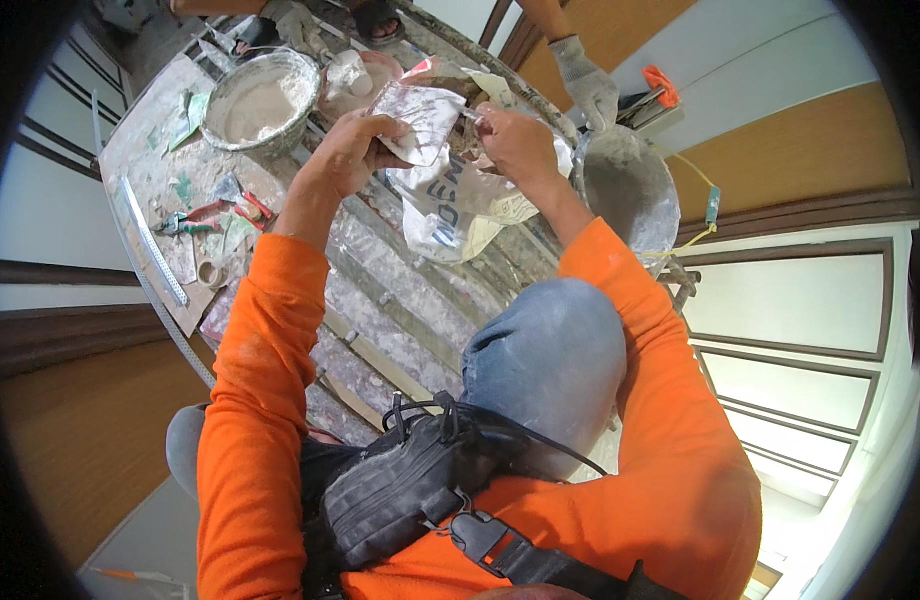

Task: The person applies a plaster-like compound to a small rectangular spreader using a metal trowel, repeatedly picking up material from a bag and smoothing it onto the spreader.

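Note:
My left hand (352, 152) grips a flat, squarish plate smeared with white plaster (420, 120), thumb on top and fingers beneath. Close to the plate's right edge, my right hand (521, 146) is closed on a thin, pale tool (469, 114). Most of that tool is hidden by the fingers, so its kind does not show. Under both hands lies a crumpled white sack (445, 205) with dark printing. To the left of my left hand, a bucket (309, 78) contains pale powder or paste. Right of my right hand is a grey, plaster-stained bucket (662, 212).
Another person's gloved hand (590, 88) touches the right bucket's rim. A second gloved hand (296, 25) and a sandalled foot (377, 22) show at the far side. Pliers (192, 220) and a perforated metal strip (152, 240) lie on the left of the dusty slatted platform (420, 325).

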The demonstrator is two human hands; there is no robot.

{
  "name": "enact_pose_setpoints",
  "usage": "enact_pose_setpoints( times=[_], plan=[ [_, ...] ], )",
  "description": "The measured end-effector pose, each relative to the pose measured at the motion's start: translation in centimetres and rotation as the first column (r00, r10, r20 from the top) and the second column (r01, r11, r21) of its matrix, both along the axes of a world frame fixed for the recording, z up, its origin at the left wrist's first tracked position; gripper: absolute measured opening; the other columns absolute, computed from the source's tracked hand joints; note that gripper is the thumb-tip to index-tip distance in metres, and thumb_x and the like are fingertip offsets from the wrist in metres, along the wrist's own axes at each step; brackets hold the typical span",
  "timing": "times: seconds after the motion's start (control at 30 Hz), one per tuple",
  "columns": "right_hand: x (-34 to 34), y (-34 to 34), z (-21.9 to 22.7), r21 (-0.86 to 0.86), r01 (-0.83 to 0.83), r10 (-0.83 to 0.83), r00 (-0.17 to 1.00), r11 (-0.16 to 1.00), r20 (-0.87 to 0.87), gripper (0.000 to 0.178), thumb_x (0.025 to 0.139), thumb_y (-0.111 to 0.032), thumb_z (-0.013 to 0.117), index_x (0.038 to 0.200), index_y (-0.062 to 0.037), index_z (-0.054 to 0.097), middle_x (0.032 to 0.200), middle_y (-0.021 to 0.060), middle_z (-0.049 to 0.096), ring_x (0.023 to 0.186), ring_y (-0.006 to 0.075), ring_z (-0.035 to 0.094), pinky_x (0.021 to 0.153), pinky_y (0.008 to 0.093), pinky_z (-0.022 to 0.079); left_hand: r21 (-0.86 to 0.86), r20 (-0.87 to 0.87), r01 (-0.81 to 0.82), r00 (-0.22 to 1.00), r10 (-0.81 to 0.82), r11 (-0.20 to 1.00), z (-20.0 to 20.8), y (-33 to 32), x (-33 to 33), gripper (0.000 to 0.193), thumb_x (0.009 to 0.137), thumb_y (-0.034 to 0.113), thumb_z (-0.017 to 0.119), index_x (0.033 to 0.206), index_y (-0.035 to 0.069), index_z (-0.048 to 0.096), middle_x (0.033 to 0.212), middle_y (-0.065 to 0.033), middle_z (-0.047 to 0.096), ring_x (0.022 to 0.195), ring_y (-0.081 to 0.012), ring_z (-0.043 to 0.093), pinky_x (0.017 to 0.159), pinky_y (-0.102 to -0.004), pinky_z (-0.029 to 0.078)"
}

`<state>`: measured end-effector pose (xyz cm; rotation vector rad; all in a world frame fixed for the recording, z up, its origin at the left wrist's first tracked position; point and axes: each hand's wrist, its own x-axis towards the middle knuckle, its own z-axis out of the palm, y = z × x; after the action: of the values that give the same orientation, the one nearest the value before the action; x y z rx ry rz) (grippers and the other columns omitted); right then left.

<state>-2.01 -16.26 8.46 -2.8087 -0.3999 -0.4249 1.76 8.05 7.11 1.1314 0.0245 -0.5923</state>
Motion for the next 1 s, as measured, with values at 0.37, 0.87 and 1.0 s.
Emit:
enact_pose_setpoints(
  times=[0.37,0.87,1.0],
  plan=[
    [-0.3,0.3,-0.1,0.022,0.009,-0.007,0.998,1.000,-0.057,0.019,0.083,-0.017,0.056,0.098,-0.0143,0.067,0.079,0.0182,0.066,0.074,0.0385,0.065,0.064,0.0490,0.049,-0.046,0.036,0.029,0.999,-0.028,0.999,-0.5,0.4,0.0,0.016,0.088,0.009,0.062,0.097,-0.004,0.063,0.093,-0.0106,0.067,0.079,-0.0204,0.069,0.074,-0.0354,0.059],
    [0.3,-1.0,2.1,0.265,0.045,0.006,0.982,0.963,-0.191,0.034,0.097,-0.033,0.050,0.116,-0.0053,0.051,0.089,0.0242,0.067,0.086,0.0443,0.064,0.076,0.0512,0.049,-0.130,0.062,-0.049,0.996,0.057,0.990,1.4,1.2,0.4,0.074,0.092,0.009,0.061,0.147,0.012,0.012,0.102,-0.0141,0.067,0.086,-0.0208,0.070,0.075,-0.0388,0.061],
    [1.1,-0.6,3.2,0.332,0.039,0.046,0.969,0.942,-0.244,0.033,0.098,-0.033,0.052,0.113,-0.0040,0.055,0.088,0.0206,0.066,0.084,0.0406,0.064,0.074,0.0461,0.048,-0.074,0.078,-0.027,0.996,0.033,0.997,0.8,1.3,0.8,0.063,0.093,0.009,0.062,0.147,0.004,0.029,0.111,-0.0147,0.066,0.093,-0.0210,0.069,0.082,-0.0385,0.060]
  ],
)
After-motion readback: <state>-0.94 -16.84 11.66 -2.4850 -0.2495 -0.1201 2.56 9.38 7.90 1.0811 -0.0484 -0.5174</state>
